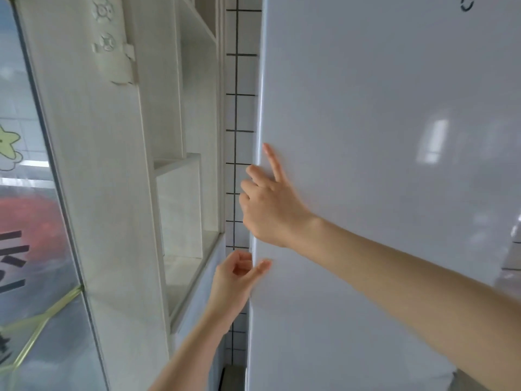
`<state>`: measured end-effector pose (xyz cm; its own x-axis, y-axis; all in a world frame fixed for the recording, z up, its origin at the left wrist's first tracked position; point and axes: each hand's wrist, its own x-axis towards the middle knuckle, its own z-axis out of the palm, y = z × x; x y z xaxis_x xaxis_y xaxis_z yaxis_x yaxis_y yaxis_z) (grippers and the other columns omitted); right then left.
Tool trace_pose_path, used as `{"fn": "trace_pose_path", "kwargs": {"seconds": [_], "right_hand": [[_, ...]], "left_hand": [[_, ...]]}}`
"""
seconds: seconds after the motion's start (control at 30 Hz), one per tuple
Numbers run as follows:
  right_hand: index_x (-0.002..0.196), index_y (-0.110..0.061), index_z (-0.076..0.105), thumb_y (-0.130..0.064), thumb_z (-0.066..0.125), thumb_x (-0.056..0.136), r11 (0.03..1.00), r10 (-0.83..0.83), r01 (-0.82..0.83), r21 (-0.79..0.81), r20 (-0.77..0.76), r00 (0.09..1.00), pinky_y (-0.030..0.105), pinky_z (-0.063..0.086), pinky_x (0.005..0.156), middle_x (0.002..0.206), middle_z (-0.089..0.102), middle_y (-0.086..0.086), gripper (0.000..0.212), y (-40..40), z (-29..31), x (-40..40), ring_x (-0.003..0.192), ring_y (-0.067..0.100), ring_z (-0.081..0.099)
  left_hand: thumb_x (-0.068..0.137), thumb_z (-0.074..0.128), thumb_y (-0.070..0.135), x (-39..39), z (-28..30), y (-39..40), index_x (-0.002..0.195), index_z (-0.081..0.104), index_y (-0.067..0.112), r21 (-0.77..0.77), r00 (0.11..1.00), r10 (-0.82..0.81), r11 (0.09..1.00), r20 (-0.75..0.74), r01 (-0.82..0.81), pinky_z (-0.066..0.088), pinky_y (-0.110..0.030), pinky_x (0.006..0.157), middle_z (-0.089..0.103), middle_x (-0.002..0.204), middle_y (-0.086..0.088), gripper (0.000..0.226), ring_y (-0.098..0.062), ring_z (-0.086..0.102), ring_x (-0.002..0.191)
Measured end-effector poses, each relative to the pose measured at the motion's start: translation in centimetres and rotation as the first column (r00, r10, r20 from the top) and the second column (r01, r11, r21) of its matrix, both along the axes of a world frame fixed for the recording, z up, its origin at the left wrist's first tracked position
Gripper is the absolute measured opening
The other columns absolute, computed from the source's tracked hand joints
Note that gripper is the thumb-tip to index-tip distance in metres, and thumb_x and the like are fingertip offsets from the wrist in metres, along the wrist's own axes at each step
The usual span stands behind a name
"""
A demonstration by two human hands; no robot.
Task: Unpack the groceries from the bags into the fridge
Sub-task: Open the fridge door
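Observation:
The white fridge door [380, 136] fills the right half of the head view, and it looks closed. My right hand [267, 201] is at the door's left edge at mid height: its thumb lies straight on the door front and its fingers curl round the edge. Just below, my left hand [236, 277] grips the same edge, thumb on the front and fingers curled behind it. No grocery bags or groceries are in view.
A narrow strip of white tiled wall [239, 114] with dark grout runs beside the fridge. Left of it stands a white open shelving unit [180, 193]. A glass pane [28, 221] with coloured stickers is at the far left.

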<state>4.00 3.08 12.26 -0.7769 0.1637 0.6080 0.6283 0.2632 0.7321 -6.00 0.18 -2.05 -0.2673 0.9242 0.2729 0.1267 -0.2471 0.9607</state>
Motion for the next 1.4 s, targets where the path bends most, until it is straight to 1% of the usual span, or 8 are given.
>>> {"fn": "trace_pose_path", "kwargs": {"seconds": [0.13, 0.27, 0.47, 0.6, 0.77, 0.97, 1.1, 1.4], "right_hand": [[0.064, -0.008, 0.063, -0.011, 0.052, 0.077, 0.995, 0.095, -0.095, -0.021, -0.008, 0.995, 0.063, -0.003, 0.113, 0.067, 0.054, 0.005, 0.017, -2.7, -0.4, 1.7, 0.094, 0.032, 0.055], [0.065, -0.007, 0.064, -0.005, 0.054, 0.078, 0.985, 0.164, -0.166, -0.048, -0.049, 0.985, 0.062, 0.006, 0.114, 0.071, 0.058, 0.006, 0.017, -6.5, -0.7, 3.3, 0.101, 0.031, 0.057], [0.096, 0.0, 0.068, 0.0, 0.051, 0.082, 0.816, 0.445, -0.53, -0.231, -0.335, 0.831, 0.047, 0.03, 0.112, 0.117, 0.061, 0.017, 0.022, -16.2, -3.0, 10.8, 0.125, 0.035, 0.047], [0.123, -0.001, 0.057, -0.005, 0.058, 0.084, 0.764, 0.31, -0.563, -0.316, -0.585, 0.749, 0.038, 0.039, 0.106, 0.136, 0.048, 0.015, 0.039, -22.4, -5.9, 17.1, 0.131, 0.031, 0.039], [0.146, -0.017, 0.027, -0.034, 0.053, 0.092, 0.624, 0.056, -0.57, -0.535, -0.696, 0.716, -0.004, 0.025, 0.089, 0.157, 0.017, -0.002, 0.062, -28.4, -9.5, 23.5, 0.142, 0.014, 0.024], [0.146, -0.023, 0.024, -0.039, 0.049, 0.093, 0.52, -0.02, -0.7, -0.489, -0.827, 0.563, 0.008, 0.032, 0.099, 0.152, 0.022, -0.007, 0.061, -34.5, -11.0, 31.0, 0.135, 0.001, 0.029], [0.145, -0.029, 0.024, -0.041, 0.049, 0.094, 0.476, -0.196, -0.737, -0.479, -0.875, 0.442, 0.038, 0.047, 0.1, 0.146, 0.028, -0.015, 0.058, -37.0, -12.9, 35.7, 0.13, 0.001, 0.038], [0.147, -0.02, 0.027, -0.029, 0.044, 0.099, 0.627, -0.269, -0.678, -0.385, -0.923, 0.275, 0.038, 0.045, 0.102, 0.14, 0.046, 0.001, 0.052, -39.1, -15.0, 43.3, 0.125, 0.007, 0.049]], "left_hand": [[0.071, 0.083, 0.04, 1.3, -0.3, -3.1, 0.081, 0.058, 0.003, 0.029, 0.993, 0.106, 0.994, -0.059, -0.104, 0.036, -0.018, 0.054, 0.048, 0.061, 0.004, 0.046, -0.008, 0.042, 0.055], [0.072, 0.081, 0.036, 3.5, 0.1, -7.3, 0.081, 0.055, 0.0, 0.054, 0.986, 0.16, 0.986, -0.049, -0.157, 0.034, -0.019, 0.055, 0.046, 0.063, 0.003, 0.046, -0.007, 0.04, 0.054], [0.072, 0.081, 0.038, 9.3, 0.0, -15.9, 0.077, 0.056, 0.011, 0.079, 0.968, 0.249, 0.966, -0.022, -0.246, 0.039, -0.023, 0.051, 0.057, 0.065, -0.002, 0.037, -0.014, 0.047, 0.053], [0.074, 0.081, 0.033, 13.8, -0.5, -21.4, 0.084, 0.061, 0.018, 0.122, 0.953, 0.302, 0.946, 0.014, -0.301, 0.048, -0.015, 0.06, 0.066, 0.08, 0.002, 0.027, -0.014, 0.065, 0.074], [0.073, 0.082, 0.033, 20.3, -1.4, -27.9, 0.1, 0.059, 0.033, 0.121, 0.945, 0.322, 0.938, 0.055, -0.326, 0.048, -0.013, 0.064, 0.063, 0.095, 0.013, 0.035, -0.006, 0.064, 0.085], [0.073, 0.082, 0.021, 28.0, -2.5, -34.0, 0.102, 0.065, 0.031, 0.162, 0.977, 0.212, 0.963, 0.035, -0.215, 0.054, -0.021, 0.072, 0.059, 0.105, 0.016, 0.035, -0.009, 0.067, 0.086], [0.07, 0.085, 0.022, 32.2, -3.5, -35.7, 0.104, 0.063, 0.031, 0.199, 0.983, 0.175, 0.966, -0.046, -0.163, 0.053, -0.022, 0.076, 0.056, 0.101, 0.024, 0.041, -0.007, 0.063, 0.087], [0.084, 0.073, 0.031, 39.9, -7.3, -35.8, 0.14, 0.044, 0.026, 0.2, 0.951, -0.05, 0.973, -0.306, 0.115, 0.038, -0.026, 0.107, 0.047, 0.139, 0.015, 0.064, 0.002, 0.041, 0.13]]}}
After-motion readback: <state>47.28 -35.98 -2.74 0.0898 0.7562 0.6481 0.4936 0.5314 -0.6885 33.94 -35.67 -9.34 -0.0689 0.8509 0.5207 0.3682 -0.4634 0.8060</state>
